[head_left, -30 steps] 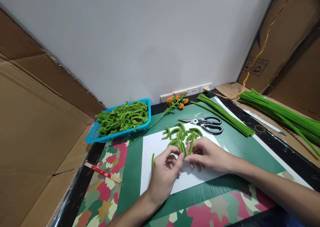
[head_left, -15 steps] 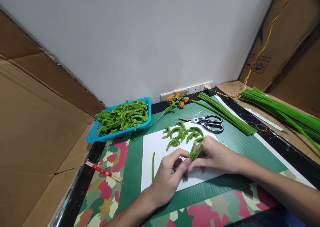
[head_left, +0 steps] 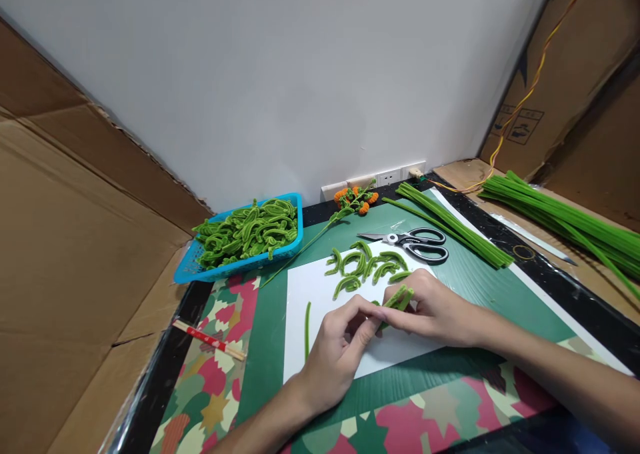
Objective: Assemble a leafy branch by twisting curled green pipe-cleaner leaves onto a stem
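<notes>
Short green pipe cleaner pieces (head_left: 400, 298) are pinched between my two hands over a white sheet of paper (head_left: 299, 337). My left hand (head_left: 340, 347) is closed on their lower end, thumb against forefinger. My right hand (head_left: 434, 309) grips them from the other side, its thumb touching my left fingertips. Part of the pieces is hidden by my fingers. Just beyond, several curved pipe cleaner pieces (head_left: 353, 263) lie on the paper. One longer, slightly bent piece (head_left: 307, 332) rests by itself to the left of my left hand.
Black-handled scissors (head_left: 424, 246) lie behind the paper. A blue basket (head_left: 299, 231) of green pieces stands back left, near an orange-flowered stem (head_left: 350, 201). Long green pipe cleaners (head_left: 465, 234) lie right, with a larger bundle (head_left: 565, 214) beyond. Wrapped chopsticks (head_left: 207, 339) lie left.
The pipe cleaner pieces have tipped from nearly upright to leaning right and lower. My right thumb has moved across them toward my left fingertips.
</notes>
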Available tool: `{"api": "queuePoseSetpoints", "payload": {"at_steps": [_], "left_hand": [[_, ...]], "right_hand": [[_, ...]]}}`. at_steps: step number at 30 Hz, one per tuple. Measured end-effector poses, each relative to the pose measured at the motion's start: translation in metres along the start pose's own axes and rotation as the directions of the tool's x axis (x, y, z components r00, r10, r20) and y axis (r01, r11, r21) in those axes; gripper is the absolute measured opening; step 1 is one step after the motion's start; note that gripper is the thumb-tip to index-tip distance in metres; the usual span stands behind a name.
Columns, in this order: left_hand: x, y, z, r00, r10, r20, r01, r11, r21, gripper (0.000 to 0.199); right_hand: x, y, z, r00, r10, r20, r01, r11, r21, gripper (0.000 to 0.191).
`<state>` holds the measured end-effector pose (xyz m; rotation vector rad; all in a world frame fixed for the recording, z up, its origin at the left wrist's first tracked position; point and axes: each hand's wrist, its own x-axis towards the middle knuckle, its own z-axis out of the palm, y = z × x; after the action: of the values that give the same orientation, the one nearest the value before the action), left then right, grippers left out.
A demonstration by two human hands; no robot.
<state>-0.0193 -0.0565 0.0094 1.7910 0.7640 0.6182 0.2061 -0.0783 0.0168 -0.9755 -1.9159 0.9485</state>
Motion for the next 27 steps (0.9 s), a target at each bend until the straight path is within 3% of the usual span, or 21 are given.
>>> {"api": "queuePoseSetpoints", "payload": {"at_steps": [3,7,10,15,20,27], "left_hand": [[0.0002,0.0007,-0.0001,1.000,0.009,-0.002,-0.009,1.000,-0.027,0.027],[0.0007,-0.0002,-0.0014,1.000,-0.003,0.026,0.003,1.000,0.000,0.031],[0.0014,-0.0007,-0.0020,1.000,0.015,0.028,-0.016,0.999,0.035,0.032],[0.0021,-0.0019,-0.0002,0.985,0.174,-0.014,-0.170,0.972,0.163,0.026],[0.0024,-0.0033,0.0014,0.928,0.365,-0.072,-0.317,0.878,0.359,0.014],[0.0034,-0.0032,0.0010,0.924,0.375,-0.078,-0.309,0.851,0.424,0.016]], "right_hand": [[-0.0008,-0.0018,-0.0006,0.999,-0.024,-0.031,0.025,0.999,0.048,0.052],[-0.0021,-0.0018,-0.0007,0.993,0.033,-0.114,-0.023,0.996,0.092,0.052],[-0.0015,-0.0027,-0.0004,0.991,0.082,-0.109,-0.064,0.985,0.162,0.050],[-0.0001,-0.0021,0.0004,0.987,0.131,-0.091,-0.106,0.964,0.243,0.054],[0.0009,0.0020,0.0029,0.976,0.208,-0.061,-0.173,0.917,0.359,0.057],[0.0027,0.0026,0.0030,0.972,0.231,-0.053,-0.188,0.889,0.417,0.061]]}}
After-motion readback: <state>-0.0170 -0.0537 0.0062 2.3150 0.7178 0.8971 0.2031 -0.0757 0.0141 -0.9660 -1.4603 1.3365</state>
